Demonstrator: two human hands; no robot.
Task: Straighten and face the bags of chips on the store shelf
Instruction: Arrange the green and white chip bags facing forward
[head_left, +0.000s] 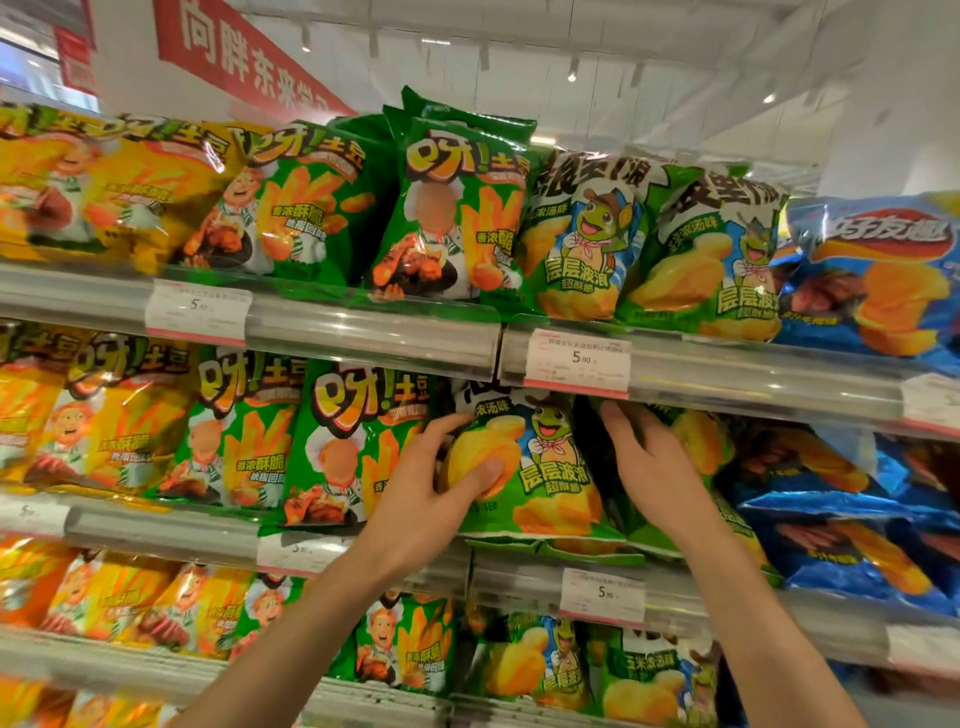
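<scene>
A green chip bag with a frog mascot (550, 467) stands upright on the middle shelf (519, 577), facing out. My left hand (441, 483) grips its left edge, thumb pressed on the front. My right hand (649, 462) reaches in along the bag's right side, fingers slid behind it toward a second green bag (696, 441) that is mostly hidden. Green bags with a chef picture (348, 441) stand just left of my left hand.
Top shelf (374, 338) holds yellow, green, frog-mascot (576, 234) and blue bags (883, 275), some leaning. Blue bags (841, 530) lie slumped to the right on the middle shelf. Price tags (576, 364) hang on the rails. A lower shelf carries more bags (535, 660).
</scene>
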